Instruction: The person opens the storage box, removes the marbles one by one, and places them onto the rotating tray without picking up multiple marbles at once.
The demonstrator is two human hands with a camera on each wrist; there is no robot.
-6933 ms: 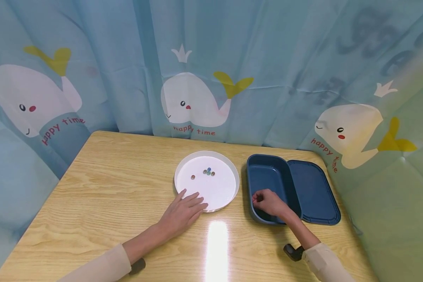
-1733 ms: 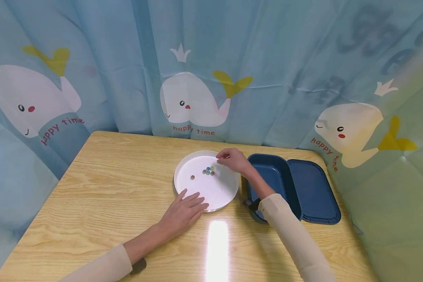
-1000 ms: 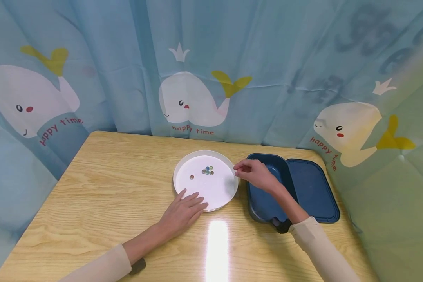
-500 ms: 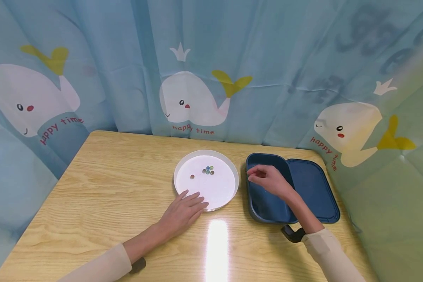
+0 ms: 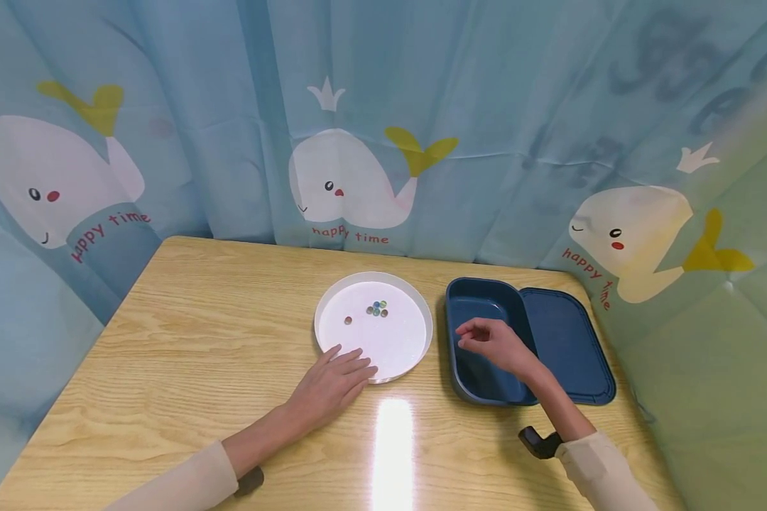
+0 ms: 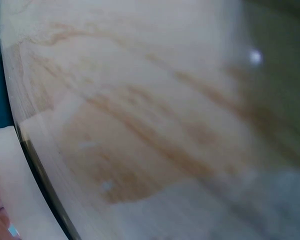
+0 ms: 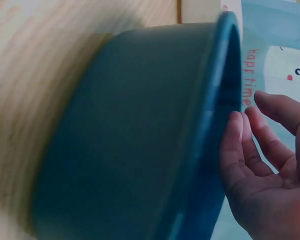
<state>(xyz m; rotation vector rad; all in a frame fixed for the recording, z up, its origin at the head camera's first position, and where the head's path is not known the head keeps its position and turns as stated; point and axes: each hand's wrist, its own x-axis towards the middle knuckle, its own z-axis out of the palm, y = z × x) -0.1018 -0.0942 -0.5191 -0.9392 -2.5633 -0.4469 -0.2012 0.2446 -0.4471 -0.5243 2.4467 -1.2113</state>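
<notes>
In the head view a round white tray [image 5: 390, 348] lies on the table, with a cluster of small glass marbles [image 5: 376, 311] in it. A single brown marble [image 5: 348, 321] sits apart to their left. My left hand [image 5: 334, 383] rests on the tray's near rim, fingers straight and spread. Over the deep blue box [image 5: 486, 284] hovers my right hand [image 5: 495, 346], its fingers loosely bent. In the right wrist view the thumb and fingertips [image 7: 233, 125] stand apart beside the box's rim, and nothing shows between them.
A flat blue lid [image 5: 569, 348] lies against the box's right side. Blue curtains [image 5: 243, 128] printed with white whales hang close behind the table [image 5: 217, 305] and along its right side. Blurred wood grain fills most of the left wrist view.
My right hand went from inside the box to above the tray, then back right over the box. A yellow-green marble has joined the cluster. My left hand stays on the rim.
</notes>
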